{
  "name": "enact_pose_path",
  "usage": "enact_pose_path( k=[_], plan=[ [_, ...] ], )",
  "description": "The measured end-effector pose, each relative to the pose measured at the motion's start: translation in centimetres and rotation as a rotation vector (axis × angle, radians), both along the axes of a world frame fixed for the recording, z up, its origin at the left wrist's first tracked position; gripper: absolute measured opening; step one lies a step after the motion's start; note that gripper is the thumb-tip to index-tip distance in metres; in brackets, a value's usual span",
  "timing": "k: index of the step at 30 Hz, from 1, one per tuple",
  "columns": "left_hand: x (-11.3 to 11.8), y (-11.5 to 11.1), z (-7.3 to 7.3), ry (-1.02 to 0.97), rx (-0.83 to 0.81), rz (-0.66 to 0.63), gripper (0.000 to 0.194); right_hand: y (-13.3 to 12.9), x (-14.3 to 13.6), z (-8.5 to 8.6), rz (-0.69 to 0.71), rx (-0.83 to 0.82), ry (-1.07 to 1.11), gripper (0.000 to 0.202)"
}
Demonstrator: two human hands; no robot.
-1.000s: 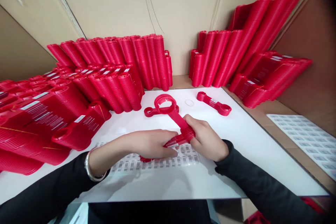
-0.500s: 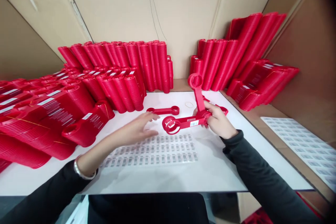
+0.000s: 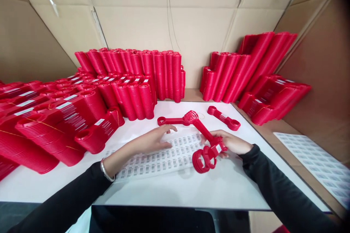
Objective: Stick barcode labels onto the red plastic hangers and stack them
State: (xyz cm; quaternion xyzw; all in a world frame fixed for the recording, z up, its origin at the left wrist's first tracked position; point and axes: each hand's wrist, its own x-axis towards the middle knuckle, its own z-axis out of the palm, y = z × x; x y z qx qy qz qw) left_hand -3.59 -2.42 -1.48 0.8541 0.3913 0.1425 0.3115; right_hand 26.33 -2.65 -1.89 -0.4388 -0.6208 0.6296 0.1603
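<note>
My right hand (image 3: 232,142) grips several fanned-out red plastic pieces (image 3: 203,130) with ring-shaped ends; one carries a white barcode label. Fingers apart and holding nothing, my left hand (image 3: 154,140) hovers over the left part of a clear sheet of barcode labels (image 3: 161,158). Behind it, a single red piece (image 3: 175,121) lies flat on the white table, its right end overlapped in view by the held pieces. Another red piece (image 3: 223,118) with a white label lies beyond my right hand.
Stacks of nested red pieces (image 3: 136,98) fill the left and back left. More red stacks (image 3: 237,72) lean at the back right. A second label sheet (image 3: 311,160) lies on cardboard at the right. A thin rubber band (image 3: 201,115) lies near the middle.
The red pieces in my right hand have turned and dropped lower, their ends now pointing toward me and up-left. The labelled piece behind that hand is now uncovered. The camera view has shifted slightly.
</note>
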Motion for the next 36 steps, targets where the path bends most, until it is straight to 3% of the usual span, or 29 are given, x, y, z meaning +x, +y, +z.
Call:
enact_pose_path(
  k=[4,9,12,16,20,25,30,36],
  plan=[
    [-0.3,-0.1,0.6,-0.021,0.042,-0.015,0.048,-0.2,-0.4,-0.4,-0.03,0.042,0.042,0.046],
    [-0.2,-0.4,0.6,0.072,0.126,-0.001,0.061,-0.6,-0.4,0.3,-0.091,0.176,0.012,0.044],
    [1.2,-0.7,0.5,0.085,0.273,0.033,0.06,-1.0,-0.8,0.9,-0.077,0.227,0.015,0.044],
    [4.3,-0.8,0.4,-0.059,0.483,0.178,0.052,-1.1,-1.3,1.1,-0.019,0.317,0.08,0.04],
    [6.1,-0.6,0.5,-0.17,0.336,0.207,0.033,-1.1,-1.3,1.1,0.032,0.382,0.116,0.037],
    [6.3,-0.8,0.2,-0.284,0.185,0.273,0.016,-1.1,-1.2,0.9,0.04,0.401,0.094,0.038],
    [6.3,-1.0,0.2,-0.3,0.186,0.276,0.012,-1.0,-1.4,1.1,0.054,0.497,0.125,0.038],
    [6.5,-1.1,0.5,-0.337,0.133,0.265,0.013,-1.3,-1.7,1.2,0.068,0.442,0.141,0.037]
  ],
)
